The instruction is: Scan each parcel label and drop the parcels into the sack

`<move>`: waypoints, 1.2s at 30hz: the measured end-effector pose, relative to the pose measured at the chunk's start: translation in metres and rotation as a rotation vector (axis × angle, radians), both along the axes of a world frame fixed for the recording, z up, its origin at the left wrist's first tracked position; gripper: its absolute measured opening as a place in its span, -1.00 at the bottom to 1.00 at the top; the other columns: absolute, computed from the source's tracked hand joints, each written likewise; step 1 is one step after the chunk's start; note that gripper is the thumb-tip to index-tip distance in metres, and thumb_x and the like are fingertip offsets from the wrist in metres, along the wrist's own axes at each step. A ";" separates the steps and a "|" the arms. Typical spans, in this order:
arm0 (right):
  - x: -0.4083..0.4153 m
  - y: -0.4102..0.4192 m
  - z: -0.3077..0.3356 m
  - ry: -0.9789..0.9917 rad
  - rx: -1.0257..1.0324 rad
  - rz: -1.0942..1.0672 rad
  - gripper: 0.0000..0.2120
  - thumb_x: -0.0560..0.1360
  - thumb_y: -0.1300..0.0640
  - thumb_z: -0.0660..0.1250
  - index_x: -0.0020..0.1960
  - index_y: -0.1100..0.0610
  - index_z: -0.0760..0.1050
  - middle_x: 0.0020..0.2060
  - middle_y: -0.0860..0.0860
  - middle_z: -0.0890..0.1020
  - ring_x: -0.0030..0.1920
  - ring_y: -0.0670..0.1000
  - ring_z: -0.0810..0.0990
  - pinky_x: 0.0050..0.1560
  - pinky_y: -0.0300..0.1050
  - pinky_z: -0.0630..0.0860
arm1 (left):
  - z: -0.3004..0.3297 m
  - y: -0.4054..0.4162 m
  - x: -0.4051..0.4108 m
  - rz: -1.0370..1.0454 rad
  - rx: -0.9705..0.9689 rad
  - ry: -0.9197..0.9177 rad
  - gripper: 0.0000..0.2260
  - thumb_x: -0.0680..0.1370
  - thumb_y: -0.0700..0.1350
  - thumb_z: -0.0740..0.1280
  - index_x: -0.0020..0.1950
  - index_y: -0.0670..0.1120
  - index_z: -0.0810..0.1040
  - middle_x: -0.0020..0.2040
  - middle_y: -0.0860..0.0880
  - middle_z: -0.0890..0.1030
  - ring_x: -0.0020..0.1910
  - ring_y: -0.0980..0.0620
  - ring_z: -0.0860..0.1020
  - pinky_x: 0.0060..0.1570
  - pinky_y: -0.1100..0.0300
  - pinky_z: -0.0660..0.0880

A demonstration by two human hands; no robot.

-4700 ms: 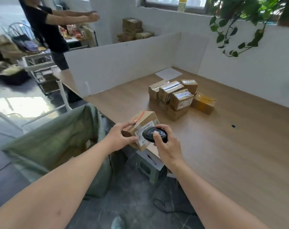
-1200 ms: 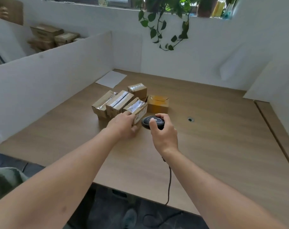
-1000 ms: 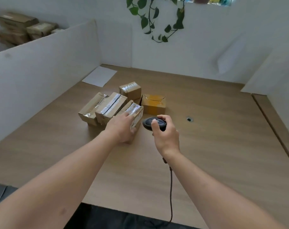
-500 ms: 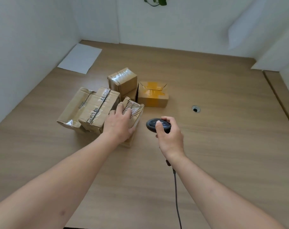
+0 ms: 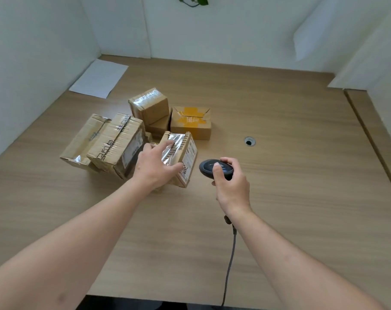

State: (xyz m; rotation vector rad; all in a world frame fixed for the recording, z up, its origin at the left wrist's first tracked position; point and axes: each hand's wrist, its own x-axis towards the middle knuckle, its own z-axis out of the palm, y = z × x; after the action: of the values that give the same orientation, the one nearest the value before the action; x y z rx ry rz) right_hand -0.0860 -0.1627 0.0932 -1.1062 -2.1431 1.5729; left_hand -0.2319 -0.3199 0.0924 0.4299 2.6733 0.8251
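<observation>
Two hands (image 5: 156, 168) (image 5: 231, 186) mid-table (image 5: 301, 198)

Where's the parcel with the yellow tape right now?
In the head view, the yellow-taped parcel sits on the table at the right end of the cluster, just beyond the parcel the left hand grips.

A light wood-grain table (image 5: 290, 198) carries a cluster of brown cardboard parcels (image 5: 114, 144), a yellow-taped cardboard box (image 5: 191, 123), and a white paper sheet (image 5: 99, 78) near its far left corner.
</observation>
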 end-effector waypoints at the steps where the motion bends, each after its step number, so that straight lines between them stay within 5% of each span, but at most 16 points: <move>1: 0.007 0.006 0.001 0.010 -0.006 -0.009 -0.62 0.42 -0.41 0.25 0.15 -0.29 0.52 0.00 -0.15 0.71 0.01 0.04 0.75 -0.03 0.30 0.72 | 0.001 0.003 0.006 0.008 0.039 -0.021 -0.25 0.40 0.28 0.50 0.56 0.35 0.31 0.29 -0.08 0.43 0.27 -0.13 0.50 0.23 -0.12 0.59; 6: 0.040 0.028 0.008 0.050 -0.019 -0.035 -0.69 0.43 -0.39 0.27 0.11 -0.33 0.51 0.00 -0.14 0.71 0.02 0.03 0.75 -0.05 0.32 0.72 | 0.006 0.019 0.031 -0.006 0.290 -0.167 -0.28 0.51 0.04 0.55 0.60 0.28 0.31 0.23 0.08 0.56 0.02 0.16 0.65 -0.23 0.29 0.64; 8: 0.052 0.038 0.009 0.056 -0.026 -0.049 -0.69 0.43 -0.38 0.27 0.12 -0.32 0.51 0.00 -0.14 0.71 0.02 0.03 0.75 -0.04 0.32 0.72 | 0.006 0.026 0.040 -0.008 0.365 -0.243 -0.27 0.53 -0.02 0.55 0.60 0.29 0.29 0.17 0.16 0.55 0.02 0.19 0.65 -0.26 0.36 0.60; 12: 0.068 0.051 0.010 0.081 -0.065 -0.106 -0.78 0.54 -0.24 0.36 0.15 -0.24 0.55 0.00 -0.11 0.72 -0.09 -0.02 0.75 -0.08 0.24 0.73 | 0.000 0.037 0.050 -0.037 0.410 -0.375 -0.21 0.52 -0.10 0.56 0.60 0.35 0.26 0.28 0.11 0.55 0.09 0.07 0.70 0.02 0.10 0.69; 15: 0.073 0.059 0.015 0.117 -0.157 -0.168 -0.90 0.66 -0.04 0.36 0.17 -0.14 0.56 0.02 0.08 0.73 -0.28 -0.04 0.69 -0.33 -0.02 0.60 | -0.004 0.044 0.058 -0.049 0.425 -0.429 -0.14 0.51 -0.24 0.55 0.59 0.40 0.24 0.35 0.04 0.53 0.17 0.00 0.68 0.10 -0.03 0.69; 20: 0.076 0.061 0.025 0.152 -0.282 -0.236 -0.89 0.69 -0.03 0.32 0.18 -0.06 0.56 0.01 0.26 0.72 -0.38 0.05 0.55 -0.55 -0.20 0.41 | -0.012 0.052 0.071 -0.046 0.472 -0.494 0.03 0.49 -0.38 0.50 0.49 0.62 0.15 0.46 -0.10 0.38 0.29 -0.14 0.60 0.10 -0.12 0.69; 28: 0.079 0.061 0.038 0.179 -0.248 -0.215 -0.87 0.70 -0.06 0.30 0.18 -0.06 0.56 0.03 0.26 0.71 -0.38 0.02 0.55 -0.53 -0.18 0.44 | -0.011 0.058 0.080 -0.047 0.494 -0.488 0.05 0.48 -0.38 0.51 0.44 0.67 0.13 0.48 -0.11 0.35 0.35 -0.16 0.54 0.12 -0.18 0.67; 36: 0.079 0.049 0.048 0.190 -0.202 -0.204 -0.88 0.70 -0.06 0.30 0.19 -0.08 0.56 0.03 0.27 0.71 -0.38 0.03 0.55 -0.53 -0.19 0.44 | -0.005 0.054 0.077 -0.083 0.504 -0.510 0.05 0.48 -0.41 0.50 0.45 0.65 0.14 0.48 -0.07 0.36 0.30 -0.12 0.58 -0.02 0.01 0.71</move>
State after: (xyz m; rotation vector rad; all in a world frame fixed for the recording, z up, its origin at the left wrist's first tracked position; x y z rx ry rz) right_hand -0.0068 -0.1134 0.1408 -1.1428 -1.7240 1.7477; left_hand -0.1553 -0.2663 0.0878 0.3735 1.9588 1.3733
